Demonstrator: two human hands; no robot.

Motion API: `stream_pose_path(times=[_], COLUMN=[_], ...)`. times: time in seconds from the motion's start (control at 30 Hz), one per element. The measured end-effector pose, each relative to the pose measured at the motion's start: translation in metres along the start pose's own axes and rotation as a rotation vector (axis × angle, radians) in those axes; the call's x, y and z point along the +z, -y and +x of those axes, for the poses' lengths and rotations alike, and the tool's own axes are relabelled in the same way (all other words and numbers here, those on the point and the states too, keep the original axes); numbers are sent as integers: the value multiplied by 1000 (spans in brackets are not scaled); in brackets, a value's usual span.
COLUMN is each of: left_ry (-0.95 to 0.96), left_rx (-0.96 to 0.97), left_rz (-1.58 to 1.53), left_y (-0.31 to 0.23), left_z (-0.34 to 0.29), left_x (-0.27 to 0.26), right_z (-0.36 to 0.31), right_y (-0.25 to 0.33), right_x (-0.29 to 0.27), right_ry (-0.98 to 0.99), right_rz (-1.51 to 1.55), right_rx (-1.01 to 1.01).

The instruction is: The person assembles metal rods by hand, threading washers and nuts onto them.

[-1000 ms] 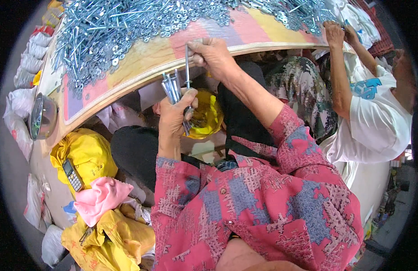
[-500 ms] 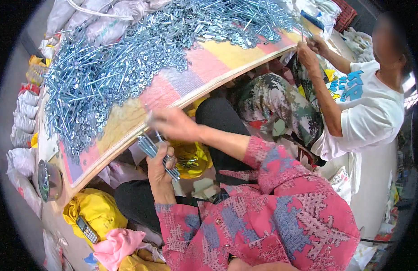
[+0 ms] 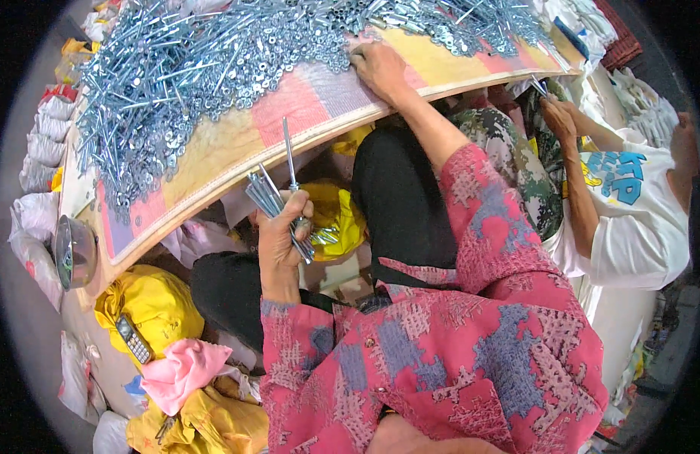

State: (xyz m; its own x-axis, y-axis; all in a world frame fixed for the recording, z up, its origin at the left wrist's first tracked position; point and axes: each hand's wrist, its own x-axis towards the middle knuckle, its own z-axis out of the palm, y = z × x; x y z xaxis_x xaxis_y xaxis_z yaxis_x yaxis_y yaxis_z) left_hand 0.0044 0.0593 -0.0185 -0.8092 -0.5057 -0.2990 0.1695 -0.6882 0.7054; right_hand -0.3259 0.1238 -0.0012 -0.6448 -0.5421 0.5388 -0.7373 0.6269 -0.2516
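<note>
My left hand [image 3: 284, 238] is closed round a bundle of long silvery bolts [image 3: 266, 195], held above a yellow bag in front of my lap. One bolt [image 3: 288, 147] sticks up apart from the bundle, with a small ring-like part low on its shank near my thumb. My right hand [image 3: 381, 69] reaches to the near edge of a large metal heap [image 3: 236, 57] on the table. Its fingers are bent down against loose washers and small sleeves; whatever is between the fingertips is hidden.
The table [image 3: 304, 106] has a striped cloth and a pale raised edge. More bolts lie in the yellow bag [image 3: 342, 223] below. A clear tub [image 3: 76, 252] stands at the table's left corner. A co-worker [image 3: 630, 197] sits at right, holding bolts. A phone [image 3: 134, 339] rests on a yellow bundle.
My right hand has moved from beside the bundle, away to the right, onto the heap's edge. One bolt now stands upright in my left hand. The co-worker's hands have lowered.
</note>
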Motion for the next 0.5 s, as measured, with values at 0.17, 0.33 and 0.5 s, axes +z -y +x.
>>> stream_pose_path(times=[0.17,0.33,0.5], left_ry=[-5,10,-15], left_rx=[18,15,31], left_rz=[59,172,208], left_y=[-1,-1,-8], left_z=[-3,-4,-2], left_x=[-2,-3,3], right_z=[-21,-25,-17], right_y=[7,10,10], right_x=[-12,-13,-30], right_ry=[67,32,74], right_rz=[42,35,20], right_rx=[-85,-36,-23])
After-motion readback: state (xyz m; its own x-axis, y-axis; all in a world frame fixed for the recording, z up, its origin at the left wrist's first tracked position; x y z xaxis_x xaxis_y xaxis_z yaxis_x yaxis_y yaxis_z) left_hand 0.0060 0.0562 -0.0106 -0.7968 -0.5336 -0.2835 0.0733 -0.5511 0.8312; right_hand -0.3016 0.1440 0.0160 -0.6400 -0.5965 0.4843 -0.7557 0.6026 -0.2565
